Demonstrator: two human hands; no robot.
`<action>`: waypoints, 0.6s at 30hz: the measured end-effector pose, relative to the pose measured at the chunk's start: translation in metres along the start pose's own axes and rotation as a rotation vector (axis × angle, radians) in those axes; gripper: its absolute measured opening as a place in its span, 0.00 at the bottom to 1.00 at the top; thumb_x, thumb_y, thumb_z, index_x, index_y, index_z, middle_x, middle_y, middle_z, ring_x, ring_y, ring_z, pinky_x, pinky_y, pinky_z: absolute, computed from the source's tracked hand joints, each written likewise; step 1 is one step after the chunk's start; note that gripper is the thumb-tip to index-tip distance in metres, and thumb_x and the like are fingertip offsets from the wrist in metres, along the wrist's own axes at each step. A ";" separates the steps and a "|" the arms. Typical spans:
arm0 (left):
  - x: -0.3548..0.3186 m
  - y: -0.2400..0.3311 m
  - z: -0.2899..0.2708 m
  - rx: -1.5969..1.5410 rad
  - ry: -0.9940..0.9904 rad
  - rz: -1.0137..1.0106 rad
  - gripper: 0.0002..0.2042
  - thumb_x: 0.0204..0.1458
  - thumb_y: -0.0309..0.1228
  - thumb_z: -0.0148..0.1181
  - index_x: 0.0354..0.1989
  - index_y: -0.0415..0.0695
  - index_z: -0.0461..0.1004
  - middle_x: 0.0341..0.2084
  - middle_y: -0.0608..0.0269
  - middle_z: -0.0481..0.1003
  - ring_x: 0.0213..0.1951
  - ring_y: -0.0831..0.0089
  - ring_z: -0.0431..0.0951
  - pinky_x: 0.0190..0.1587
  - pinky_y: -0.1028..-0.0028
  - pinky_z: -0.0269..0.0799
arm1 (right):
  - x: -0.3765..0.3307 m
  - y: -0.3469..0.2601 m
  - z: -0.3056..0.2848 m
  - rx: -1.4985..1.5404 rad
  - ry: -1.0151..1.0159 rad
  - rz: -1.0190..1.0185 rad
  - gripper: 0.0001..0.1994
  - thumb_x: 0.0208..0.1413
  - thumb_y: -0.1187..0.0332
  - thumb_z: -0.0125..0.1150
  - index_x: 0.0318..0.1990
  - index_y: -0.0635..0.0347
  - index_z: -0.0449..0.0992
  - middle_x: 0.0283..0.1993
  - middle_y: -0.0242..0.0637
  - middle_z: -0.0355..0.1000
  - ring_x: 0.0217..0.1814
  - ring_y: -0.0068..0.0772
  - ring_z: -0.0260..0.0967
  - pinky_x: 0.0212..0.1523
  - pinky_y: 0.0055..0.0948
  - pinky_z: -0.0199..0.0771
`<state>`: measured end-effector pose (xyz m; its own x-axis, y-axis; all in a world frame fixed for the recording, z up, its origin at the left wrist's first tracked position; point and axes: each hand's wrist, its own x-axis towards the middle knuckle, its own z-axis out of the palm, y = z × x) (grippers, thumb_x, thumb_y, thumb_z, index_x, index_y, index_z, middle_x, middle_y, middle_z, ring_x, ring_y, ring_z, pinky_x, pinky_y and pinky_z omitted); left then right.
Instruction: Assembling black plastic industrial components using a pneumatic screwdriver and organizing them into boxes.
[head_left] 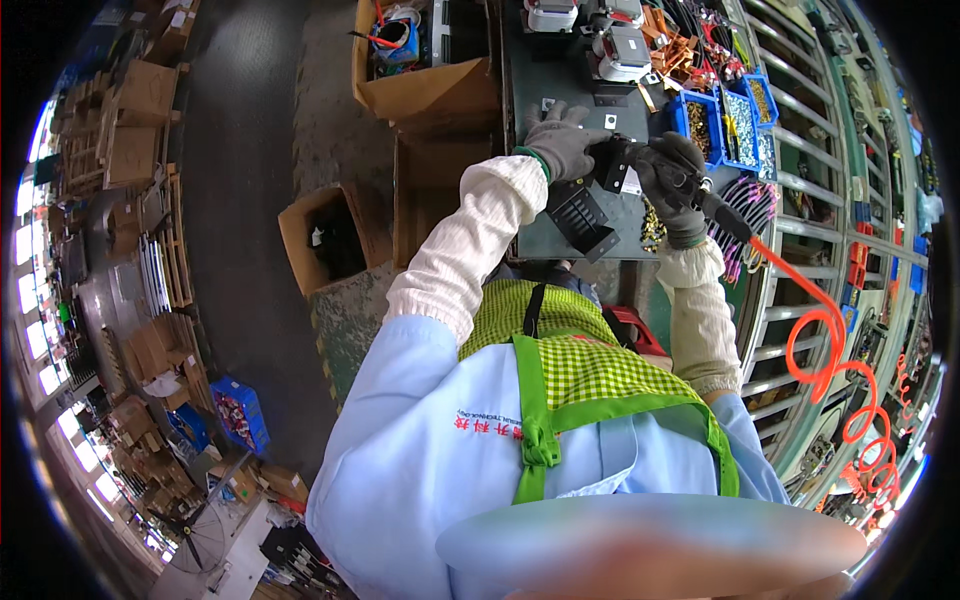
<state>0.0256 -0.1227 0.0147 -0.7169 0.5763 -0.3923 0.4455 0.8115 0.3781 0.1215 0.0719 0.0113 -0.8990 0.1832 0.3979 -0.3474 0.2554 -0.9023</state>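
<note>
My right hand [676, 190], in a grey glove, is closed around a black air tool [690, 190] fed by an orange coiled hose [818, 318]. The tool's front end points left over the bench, close to my left hand [562, 142]. That hand, gloved in grey too, has its fingers spread near a dark part [612, 160]; whether it touches the part cannot be made out. Just below my left hand a black slotted metal bracket [580, 222] lies on the grey-green workbench [625, 235]. The tool's tip is hidden among the dark parts.
Blue bins [738, 130] of small fasteners stand at the bench's right, beside copper pieces [672, 45]. Grey-white boxed devices [620, 52] stand at the back. Open cardboard boxes [430, 95] are left of the bench. A metal roller rack [806, 180] runs along the right.
</note>
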 end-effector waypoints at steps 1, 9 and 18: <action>0.000 -0.002 0.000 -0.044 0.016 0.027 0.28 0.49 0.44 0.59 0.62 0.76 0.66 0.69 0.63 0.53 0.71 0.53 0.45 0.70 0.44 0.36 | 0.001 0.000 -0.001 -0.061 -0.016 -0.015 0.29 0.46 0.74 0.72 0.56 0.64 0.65 0.47 0.42 0.74 0.49 0.34 0.75 0.51 0.32 0.76; 0.008 -0.007 -0.007 -0.141 -0.084 0.038 0.28 0.50 0.44 0.57 0.64 0.70 0.66 0.63 0.63 0.63 0.67 0.59 0.57 0.68 0.51 0.45 | 0.014 -0.013 -0.004 0.034 -0.072 0.074 0.30 0.48 0.75 0.71 0.58 0.63 0.63 0.48 0.41 0.72 0.50 0.32 0.73 0.52 0.32 0.75; 0.009 -0.006 -0.006 -0.113 -0.059 0.046 0.27 0.50 0.44 0.57 0.63 0.68 0.66 0.59 0.60 0.66 0.65 0.58 0.61 0.67 0.55 0.48 | 0.015 -0.007 0.003 0.109 -0.075 0.038 0.29 0.49 0.77 0.69 0.57 0.65 0.61 0.46 0.42 0.73 0.48 0.34 0.75 0.50 0.33 0.77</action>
<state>0.0130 -0.1233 0.0140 -0.6631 0.6197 -0.4199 0.4109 0.7702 0.4878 0.1098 0.0703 0.0232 -0.9280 0.1182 0.3534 -0.3361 0.1442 -0.9307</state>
